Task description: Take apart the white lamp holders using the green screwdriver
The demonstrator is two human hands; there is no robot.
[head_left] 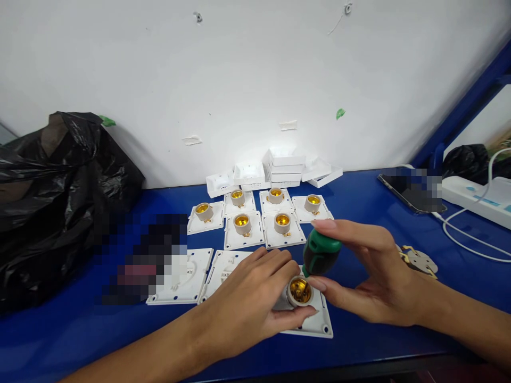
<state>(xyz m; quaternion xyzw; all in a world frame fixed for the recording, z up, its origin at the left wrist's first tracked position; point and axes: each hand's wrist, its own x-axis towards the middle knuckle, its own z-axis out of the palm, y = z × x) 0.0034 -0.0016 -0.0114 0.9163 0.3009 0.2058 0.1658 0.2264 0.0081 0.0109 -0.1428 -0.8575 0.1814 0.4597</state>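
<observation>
1. At the far left a black plastic bag (59, 197) slumps on the blue table (359, 213), well apart from the work.
2. 2 bare white plates (181, 279) lie flat in the near row with no socket on them; judging by this, they are yet to be fitted.
3. Behind them 6 finished lamp holders (261, 218) stand in 2 rows, each a white plate with a brass-lined socket on top. So the batch looks more than half done, with the piece in hand and the bare plates left.
4. Against the wall, stacked white boxes (279, 167) sit beyond the finished rows.
5. The left hand (251, 298) lies curled over the socket in hand (299, 291), thumb and fingers pinching its cream collar and holding it down on its white base plate (319, 327).
6. The green-handled screwdriver (319, 254) stands just above and to the right of that socket, its tip hidden near the brass throat; whether it touches a screw cannot be told.
7. The right hand (375, 276) pinches the screwdriver handle between thumb below and fingers above, the other fingers loosely spread.
8. Farther right lie loose brass-tabbed parts (419, 260), a phone (399, 187) and a white power strip (479, 199) with its cable.
</observation>
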